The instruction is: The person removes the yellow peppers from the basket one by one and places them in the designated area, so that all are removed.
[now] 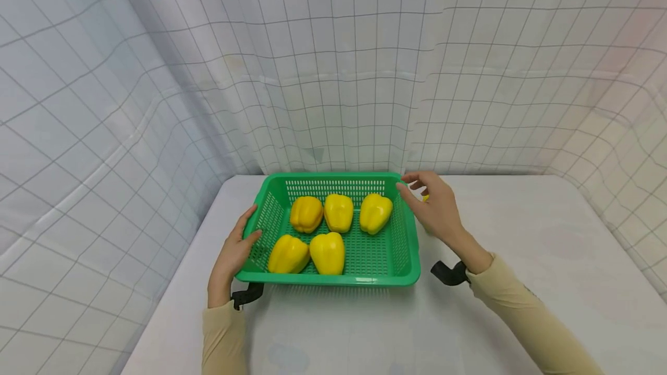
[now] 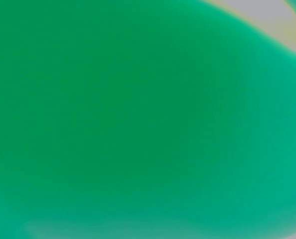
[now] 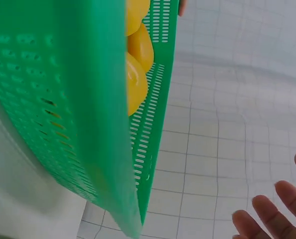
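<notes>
A green plastic basket (image 1: 333, 280) with slotted walls holds several yellow bell peppers (image 1: 327, 253), two of them near the front and the others along the back. My left hand (image 1: 233, 254) grips the basket's left rim, thumb over the inner side and fingers along the outside. Only blurred green basket wall (image 2: 138, 119) fills the left wrist view. Beside the right rim is my right hand (image 1: 433, 204), its fingers loosely bent and holding nothing. In the right wrist view its fingertips (image 3: 266, 211) are spread apart from the basket. A small yellow patch (image 1: 425, 197) shows behind this hand, mostly hidden.
The basket stands on a white table (image 1: 333, 334). White curtains with a grid pattern (image 1: 359, 74) hang behind the table and along both sides. A black wrist mount (image 1: 449, 274) is on the right forearm and another (image 1: 249, 294) on the left.
</notes>
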### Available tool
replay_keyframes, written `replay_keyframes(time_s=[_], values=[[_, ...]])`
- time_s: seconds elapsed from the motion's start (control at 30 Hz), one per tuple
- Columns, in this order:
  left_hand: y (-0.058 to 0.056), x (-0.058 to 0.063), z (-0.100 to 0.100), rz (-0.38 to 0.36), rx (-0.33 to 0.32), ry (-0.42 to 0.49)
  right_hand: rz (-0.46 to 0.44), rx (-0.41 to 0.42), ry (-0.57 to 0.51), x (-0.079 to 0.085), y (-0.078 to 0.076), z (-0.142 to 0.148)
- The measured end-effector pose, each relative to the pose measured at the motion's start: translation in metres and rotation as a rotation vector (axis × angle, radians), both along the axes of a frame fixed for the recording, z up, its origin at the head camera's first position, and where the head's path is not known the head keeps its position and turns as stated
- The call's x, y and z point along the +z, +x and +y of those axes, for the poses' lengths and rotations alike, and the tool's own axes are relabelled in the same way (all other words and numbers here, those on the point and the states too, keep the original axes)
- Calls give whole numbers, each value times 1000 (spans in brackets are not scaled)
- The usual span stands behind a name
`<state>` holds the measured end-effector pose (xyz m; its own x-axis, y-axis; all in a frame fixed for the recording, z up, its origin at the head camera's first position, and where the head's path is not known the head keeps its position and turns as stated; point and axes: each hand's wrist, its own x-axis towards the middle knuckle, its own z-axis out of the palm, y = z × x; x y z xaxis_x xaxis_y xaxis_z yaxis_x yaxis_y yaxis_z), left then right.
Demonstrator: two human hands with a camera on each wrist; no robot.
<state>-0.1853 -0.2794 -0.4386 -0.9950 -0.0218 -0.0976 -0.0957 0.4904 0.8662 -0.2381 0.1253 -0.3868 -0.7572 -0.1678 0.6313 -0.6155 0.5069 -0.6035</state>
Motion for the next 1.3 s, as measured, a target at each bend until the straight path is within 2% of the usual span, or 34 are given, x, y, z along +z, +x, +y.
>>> replay_keyframes(time_s=[0.33,0.43,0.57,0.73,1.03,1.3], values=[[-1,-1,0,7,4,-9,-388,77,403,24,-15,-28],[-2,-1,0,2,6,-11,-453,108,501,25,-21,-35],[-1,-1,1,3,9,-16,-497,156,600,23,-28,-41],[-1,0,2,2,11,-14,-572,181,661,15,-38,-48],[0,1,1,-5,17,-11,-670,88,768,7,-46,-63],[1,1,2,-3,15,-5,-777,34,789,3,-52,-72]])
